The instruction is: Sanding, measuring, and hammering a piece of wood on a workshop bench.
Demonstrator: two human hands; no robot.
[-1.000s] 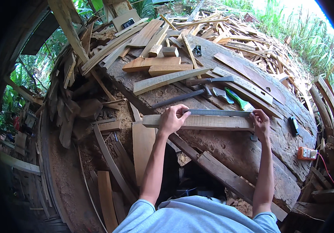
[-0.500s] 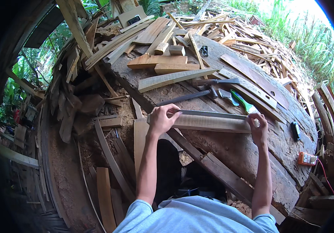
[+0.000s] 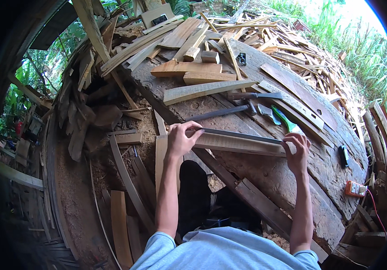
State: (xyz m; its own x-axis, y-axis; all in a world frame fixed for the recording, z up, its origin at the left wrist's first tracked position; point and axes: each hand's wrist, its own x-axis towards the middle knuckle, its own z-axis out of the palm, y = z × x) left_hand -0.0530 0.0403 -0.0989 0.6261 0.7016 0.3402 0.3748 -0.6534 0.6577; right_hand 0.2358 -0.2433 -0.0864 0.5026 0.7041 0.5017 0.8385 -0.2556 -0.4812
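A thin, straight grey metal strip (image 3: 244, 136) is stretched between my two hands. My left hand (image 3: 182, 138) pinches its left end between thumb and fingers, and my right hand (image 3: 297, 152) pinches the right end. Just under the strip lies a squared length of pale wood (image 3: 238, 146), running the same way; whether the two touch is hard to tell. Beyond them, on the big worn wooden slab (image 3: 265, 168), rest a hammer (image 3: 223, 111), a chisel-like tool with a wooden handle (image 3: 254, 95) and a green-handled brush or scraper (image 3: 284, 119).
Cut blocks (image 3: 186, 68) and a tapered board (image 3: 207, 91) sit farther back. An orange power socket (image 3: 355, 189) with a red cord stands at the right, near a small black object (image 3: 343, 156). Offcuts (image 3: 288, 54) are heaped behind, and boards (image 3: 120, 225) lean at my left.
Both hands have shifted slightly left with the strip, and its right end has dropped toward me, so it slants more. The view has turned a little.
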